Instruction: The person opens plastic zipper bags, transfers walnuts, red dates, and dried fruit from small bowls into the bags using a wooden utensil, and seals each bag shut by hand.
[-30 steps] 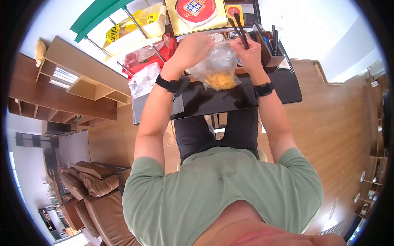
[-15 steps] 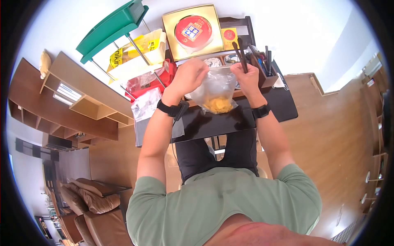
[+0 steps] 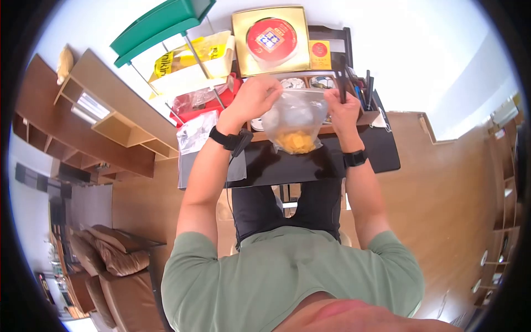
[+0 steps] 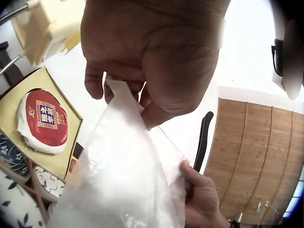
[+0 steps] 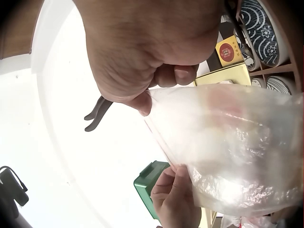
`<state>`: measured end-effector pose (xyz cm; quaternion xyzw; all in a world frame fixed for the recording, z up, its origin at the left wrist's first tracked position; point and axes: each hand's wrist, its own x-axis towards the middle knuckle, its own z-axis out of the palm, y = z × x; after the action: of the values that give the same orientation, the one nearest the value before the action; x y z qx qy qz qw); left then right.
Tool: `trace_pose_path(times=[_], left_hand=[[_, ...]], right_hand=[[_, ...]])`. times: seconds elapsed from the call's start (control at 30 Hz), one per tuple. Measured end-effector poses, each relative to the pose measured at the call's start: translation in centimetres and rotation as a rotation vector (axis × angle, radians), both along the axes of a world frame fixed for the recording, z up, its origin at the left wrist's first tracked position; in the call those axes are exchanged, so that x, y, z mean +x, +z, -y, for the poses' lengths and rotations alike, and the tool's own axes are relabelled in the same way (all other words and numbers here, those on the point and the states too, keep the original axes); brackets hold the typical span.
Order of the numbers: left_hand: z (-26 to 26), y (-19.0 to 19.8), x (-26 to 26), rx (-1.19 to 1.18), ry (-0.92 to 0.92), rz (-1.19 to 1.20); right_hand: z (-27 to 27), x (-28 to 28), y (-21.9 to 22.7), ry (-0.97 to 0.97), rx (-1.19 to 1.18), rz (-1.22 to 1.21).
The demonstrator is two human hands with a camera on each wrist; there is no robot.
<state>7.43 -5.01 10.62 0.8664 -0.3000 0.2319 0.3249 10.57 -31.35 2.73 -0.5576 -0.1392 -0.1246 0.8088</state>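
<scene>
A clear zip bag (image 3: pixel 296 113) with yellow pieces (image 3: pixel 297 142) at its bottom hangs upright between the two hands above the dark table. The left hand (image 3: pixel 258 99) pinches its upper left corner; in the left wrist view that hand (image 4: pixel 152 57) has the bag's corner (image 4: pixel 118 90) between thumb and fingers. At the upper right corner, the right hand (image 3: pixel 344 113) pinches the bag and also holds dark tongs (image 3: pixel 341 83). The right wrist view shows the right thumb against the bag's edge (image 5: pixel 164 102), the dark tips (image 5: pixel 97 114) sticking out behind that hand (image 5: pixel 152 47).
Behind the bag are a compartment tray (image 3: pixel 327 130), a gold box with a red round cake (image 3: pixel 271 41) and a small yellow box (image 3: pixel 320 55). A pen holder (image 3: pixel 369 116) stands right. A green-topped rack (image 3: pixel 160 33) and red bag (image 3: pixel 204 102) are left.
The head view has shifted, so the table sits lower in it than a second ago. Both hands still hold the bag's top corners, and the left hand's fingers show more clearly.
</scene>
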Motion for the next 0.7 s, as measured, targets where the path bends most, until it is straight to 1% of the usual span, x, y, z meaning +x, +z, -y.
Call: trace_pose_path(times=[0.03, 0.13, 0.3, 0.4, 0.47, 0.5, 0.57, 0.6, 0.67, 0.7], left_hand=[[-0.3, 0.0, 0.0, -0.003, 0.018, 0.007], [-0.9, -0.2, 0.1, 0.014, -0.013, 0.051], [-2.0, -0.1, -0.5, -0.038, 0.020, 0.011], [-2.6, 0.0, -1.2, -0.113, 0.049, -0.061], [-2.9, -0.3, -1.0, -0.203, 0.022, -0.117], [-3.0, -0.4, -1.1, -0.206, 0.022, -0.115], [-2.8, 0.3, -1.7, -0.197, 0.033, -0.214], [-2.9, 0.3, -1.1, -0.201, 0.029, -0.208], [-2.6, -0.3, -0.8, -0.227, -0.053, -0.245], [-2.3, -0.6, -0.7, -0.234, -0.054, -0.249]], right_hand=[[0.0, 0.1, 0.2, 0.018, -0.003, 0.007], [0.4, 0.1, 0.3, 0.013, 0.062, -0.003], [0.5, 0.3, 0.5, 0.006, 0.060, -0.025], [0.3, 0.3, 0.4, 0.018, 0.113, -0.010], [0.1, 0.3, 0.6, 0.012, 0.124, -0.009], [0.1, 0.3, 0.7, 0.013, 0.121, -0.007], [0.1, 0.4, 0.6, 0.060, 0.156, -0.002], [0.2, 0.8, 0.8, 0.058, 0.152, 0.006], [0.7, 0.8, 0.6, 0.091, 0.163, -0.020], [0.8, 0.9, 0.5, 0.090, 0.157, -0.024]])
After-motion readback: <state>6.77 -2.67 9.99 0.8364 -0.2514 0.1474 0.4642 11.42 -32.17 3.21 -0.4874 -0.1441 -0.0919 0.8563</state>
